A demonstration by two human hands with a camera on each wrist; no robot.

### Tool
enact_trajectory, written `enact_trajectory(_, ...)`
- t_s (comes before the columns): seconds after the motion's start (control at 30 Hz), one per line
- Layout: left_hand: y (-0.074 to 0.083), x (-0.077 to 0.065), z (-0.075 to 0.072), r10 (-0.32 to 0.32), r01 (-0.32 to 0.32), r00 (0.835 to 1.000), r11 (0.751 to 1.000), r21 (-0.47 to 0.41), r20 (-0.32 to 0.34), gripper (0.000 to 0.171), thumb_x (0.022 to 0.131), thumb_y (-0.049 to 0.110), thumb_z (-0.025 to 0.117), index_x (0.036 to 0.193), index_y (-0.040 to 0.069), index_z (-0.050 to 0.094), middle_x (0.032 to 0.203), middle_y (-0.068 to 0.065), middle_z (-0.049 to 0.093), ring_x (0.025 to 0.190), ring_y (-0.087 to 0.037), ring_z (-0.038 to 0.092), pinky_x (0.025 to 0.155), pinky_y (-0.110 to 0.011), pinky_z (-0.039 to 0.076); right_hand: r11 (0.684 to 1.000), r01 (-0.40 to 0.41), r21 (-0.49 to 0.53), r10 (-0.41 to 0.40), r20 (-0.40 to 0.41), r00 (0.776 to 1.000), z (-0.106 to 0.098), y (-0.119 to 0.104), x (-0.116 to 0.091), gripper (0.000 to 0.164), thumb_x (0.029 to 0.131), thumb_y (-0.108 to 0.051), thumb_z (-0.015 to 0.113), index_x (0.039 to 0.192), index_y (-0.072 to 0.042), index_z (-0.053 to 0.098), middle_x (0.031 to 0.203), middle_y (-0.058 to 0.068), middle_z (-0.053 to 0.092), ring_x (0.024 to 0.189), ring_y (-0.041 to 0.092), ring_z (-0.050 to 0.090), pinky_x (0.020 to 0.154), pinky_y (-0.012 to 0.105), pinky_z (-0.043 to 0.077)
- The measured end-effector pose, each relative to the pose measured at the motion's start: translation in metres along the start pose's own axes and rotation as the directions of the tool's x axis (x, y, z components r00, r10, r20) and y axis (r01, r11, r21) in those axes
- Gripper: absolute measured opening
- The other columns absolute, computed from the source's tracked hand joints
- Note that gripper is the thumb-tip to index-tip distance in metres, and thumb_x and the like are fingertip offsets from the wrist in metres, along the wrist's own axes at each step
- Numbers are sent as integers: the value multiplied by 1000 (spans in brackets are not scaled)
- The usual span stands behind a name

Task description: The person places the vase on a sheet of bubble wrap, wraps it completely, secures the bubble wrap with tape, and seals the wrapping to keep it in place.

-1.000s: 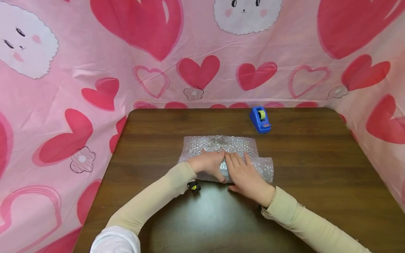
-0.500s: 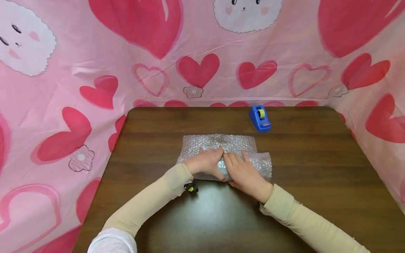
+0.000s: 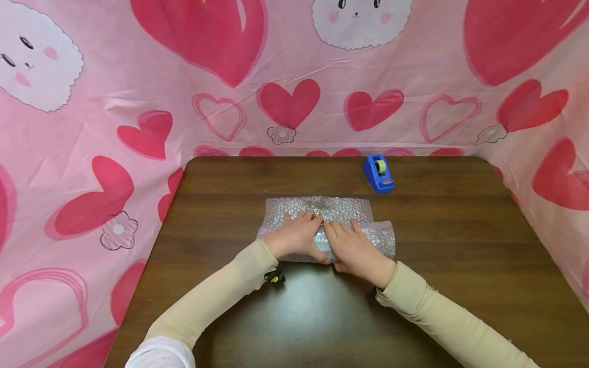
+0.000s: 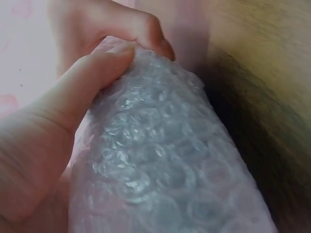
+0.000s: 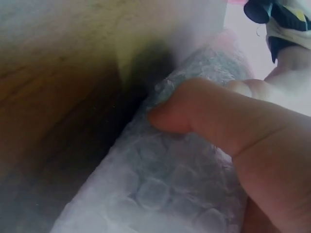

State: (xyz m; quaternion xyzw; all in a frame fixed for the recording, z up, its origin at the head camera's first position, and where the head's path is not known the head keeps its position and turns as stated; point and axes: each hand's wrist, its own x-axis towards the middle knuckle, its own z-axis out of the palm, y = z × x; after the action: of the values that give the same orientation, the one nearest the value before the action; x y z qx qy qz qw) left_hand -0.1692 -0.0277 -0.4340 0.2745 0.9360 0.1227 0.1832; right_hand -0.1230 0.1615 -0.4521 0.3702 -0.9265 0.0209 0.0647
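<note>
A sheet of clear bubble wrap lies mid-table, its near part rolled into a thick tube. My left hand grips the left part of the roll, fingers over the far side and thumb along the near side. Close beside it, my right hand holds the roll the same way, its fingertips right by the left hand's. The left wrist view shows my left thumb pressed on the bubbled surface. In the right wrist view my right thumb bends over the bubble wrap. What lies inside the roll is hidden.
A blue tape dispenser stands at the back of the brown wooden table, right of the wrap. A pink cloth with hearts hangs behind and at the sides. A black wrist device sits under the left cuff.
The right end of the roll has shifted slightly away from me and left. My left hand's fingers have spread and reached a little farther over the wrap. Both hands stay on the roll.
</note>
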Motion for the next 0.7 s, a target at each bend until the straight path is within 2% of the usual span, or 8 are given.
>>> enact_trajectory(0.13, 0, -7, 4, 4, -4, 991, 1000, 0, -137, 102, 66, 66, 90, 140, 9, 50, 140, -15, 57, 133, -38, 51, 112, -78, 25, 998, -17, 55, 14, 58, 998, -2, 4, 6, 90, 63, -27, 96, 132, 7, 50, 123, 23, 63, 112, 39, 64, 98, 66, 50)
enact_trajectory(0.23, 2, -14, 7, 56, -41, 967, 997, 68, -247, 92, 68, 66, 89, 131, 9, 53, 128, -12, 62, 124, -35, 57, 110, -76, 31, 992, -39, 123, 25, 107, 994, -6, 9, 11, 83, 64, -23, 93, 129, 6, 50, 119, 21, 63, 108, 36, 65, 97, 62, 51)
enact_trajectory(0.33, 5, -19, 11, 130, -85, 942, 984, 154, -309, 82, 76, 63, 85, 130, 8, 56, 123, -10, 64, 121, -31, 60, 109, -73, 36, 981, -60, 187, 31, 157, 987, -10, 14, 15, 77, 65, -20, 91, 126, 4, 51, 113, 17, 62, 102, 33, 64, 93, 60, 52)
enact_trajectory(0.47, 6, -22, 18, 179, -106, 929, 968, 228, -325, 84, 78, 61, 85, 136, 7, 57, 125, -9, 63, 122, -28, 59, 107, -69, 40, 963, -94, 251, 37, 225, 974, -13, 20, 20, 76, 66, -21, 92, 126, 1, 50, 113, 13, 62, 97, 28, 62, 89, 56, 54)
enact_trajectory(0.63, 3, -17, 22, 188, -93, 934, 949, 300, -303, 107, 63, 70, 89, 141, 5, 55, 126, -9, 63, 121, -28, 60, 109, -71, 38, 936, -114, 332, 22, 270, 963, -13, 26, 25, 76, 66, -19, 92, 127, 1, 51, 111, 11, 61, 91, 23, 61, 81, 46, 56)
enact_trajectory(0.7, 2, -15, 23, 193, -86, 934, 938, 334, -302, 111, 60, 74, 88, 140, 4, 55, 125, -9, 65, 119, -28, 63, 110, -72, 36, 930, -112, 351, 12, 277, 961, -13, 29, 27, 74, 65, -18, 91, 125, 1, 51, 107, 10, 61, 89, 22, 60, 79, 44, 56)
